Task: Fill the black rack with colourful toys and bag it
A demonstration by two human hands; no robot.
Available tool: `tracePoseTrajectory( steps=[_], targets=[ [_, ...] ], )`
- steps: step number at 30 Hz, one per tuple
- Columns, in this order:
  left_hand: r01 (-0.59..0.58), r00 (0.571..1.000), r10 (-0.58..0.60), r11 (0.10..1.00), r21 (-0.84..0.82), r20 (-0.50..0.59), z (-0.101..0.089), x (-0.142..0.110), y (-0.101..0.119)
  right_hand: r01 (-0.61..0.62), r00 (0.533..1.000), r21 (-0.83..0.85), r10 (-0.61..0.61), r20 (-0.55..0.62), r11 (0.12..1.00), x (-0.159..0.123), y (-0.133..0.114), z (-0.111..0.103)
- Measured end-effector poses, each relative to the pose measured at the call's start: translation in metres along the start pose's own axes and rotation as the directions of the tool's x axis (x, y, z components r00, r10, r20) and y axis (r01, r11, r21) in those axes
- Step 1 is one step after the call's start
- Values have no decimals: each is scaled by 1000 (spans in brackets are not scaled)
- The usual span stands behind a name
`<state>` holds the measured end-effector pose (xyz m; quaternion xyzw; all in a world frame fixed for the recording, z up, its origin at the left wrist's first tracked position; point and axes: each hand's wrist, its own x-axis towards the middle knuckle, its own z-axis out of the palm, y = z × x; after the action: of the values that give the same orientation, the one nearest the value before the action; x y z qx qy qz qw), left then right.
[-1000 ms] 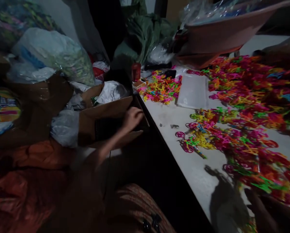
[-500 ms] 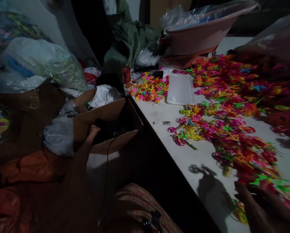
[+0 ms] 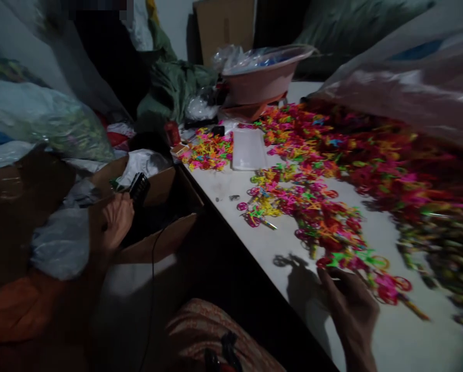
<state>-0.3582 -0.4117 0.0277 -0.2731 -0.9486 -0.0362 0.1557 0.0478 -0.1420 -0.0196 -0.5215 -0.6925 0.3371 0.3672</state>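
Observation:
My left hand (image 3: 118, 214) is at the left edge of an open cardboard box (image 3: 157, 248), fingers closed on a black slotted piece (image 3: 139, 188) that sticks up above the box; its lower part is hidden. Over the white table, my right hand (image 3: 351, 299) has thumb and fingers drawn together at a small bright green plastic toy (image 3: 353, 258) with round wheel-like parts. The grip is partly hidden and dim. Around it lie many small pink, red, yellow and green plastic toys (image 3: 308, 199), some beside striped sticks.
A white tray (image 3: 249, 150) lies flat between toy heaps. Behind it stands a pink basin (image 3: 260, 82) with clear plastic. Dark striped pieces (image 3: 448, 258) are heaped at right. Filled plastic bags (image 3: 61, 124) stand at left. A dark cable (image 3: 153, 289) hangs down the box.
My left hand has come up at the box with the black slotted piece, which did not show before. The view has shifted right, so my right hand appears further left.

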Motion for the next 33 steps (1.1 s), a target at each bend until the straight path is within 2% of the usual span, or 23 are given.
tracePoseTrajectory(
  steps=[2,4,7,8,10,13,15,17,20,22,24,25,26,28,29,31,33],
  targets=[
    [-111,991,110,994,-3,-80,-7,11,33,47,999,-15,-47,-10,999,1,6,1],
    [-278,955,274,960,-26,-114,-7,21,73,69,997,-29,-70,-25,997,1,12,1],
    [-521,853,515,849,-86,-86,6,28,136,93,996,-42,-93,2,995,0,15,-1],
    [-577,817,574,810,-105,-65,13,29,154,100,995,-46,-100,17,994,-1,14,-2],
    [-618,784,620,774,-138,-33,25,29,182,114,993,-55,-112,30,992,-3,11,-5],
    [-578,815,573,796,-181,-83,32,33,202,141,990,-54,-141,12,989,-4,6,-11],
    [-537,843,510,823,-185,-173,29,44,204,148,989,-39,-149,-4,988,-4,6,-15],
    [-512,852,475,842,-168,-219,20,57,204,137,990,-21,-137,-14,990,-5,8,-19],
    [-533,843,506,831,-156,-184,3,70,205,112,994,15,-111,-20,994,-8,12,-24],
    [-581,808,543,798,-160,-227,-7,63,209,93,996,46,-92,-19,995,-13,16,-26],
    [-653,734,568,742,-155,-372,-12,41,215,71,997,66,-71,8,995,-17,22,-25],
    [-702,673,579,696,-152,-461,-12,24,220,65,997,65,-67,33,996,-19,25,-24],
    [-765,594,595,627,-150,-541,-11,6,224,69,996,56,-72,57,996,-19,28,-22],
    [-901,398,633,407,-151,-664,-6,-34,233,107,992,15,-108,71,994,-14,32,-18],
    [-943,316,641,291,-160,-699,-2,-54,237,132,990,-11,-131,50,991,-9,34,-15],
    [-979,195,656,88,-183,-729,7,-88,242,175,984,-59,-176,-12,983,4,34,-11],
    [-976,121,666,-57,-212,-736,16,-112,242,205,978,-74,-206,-15,976,19,32,-9]
  ],
)
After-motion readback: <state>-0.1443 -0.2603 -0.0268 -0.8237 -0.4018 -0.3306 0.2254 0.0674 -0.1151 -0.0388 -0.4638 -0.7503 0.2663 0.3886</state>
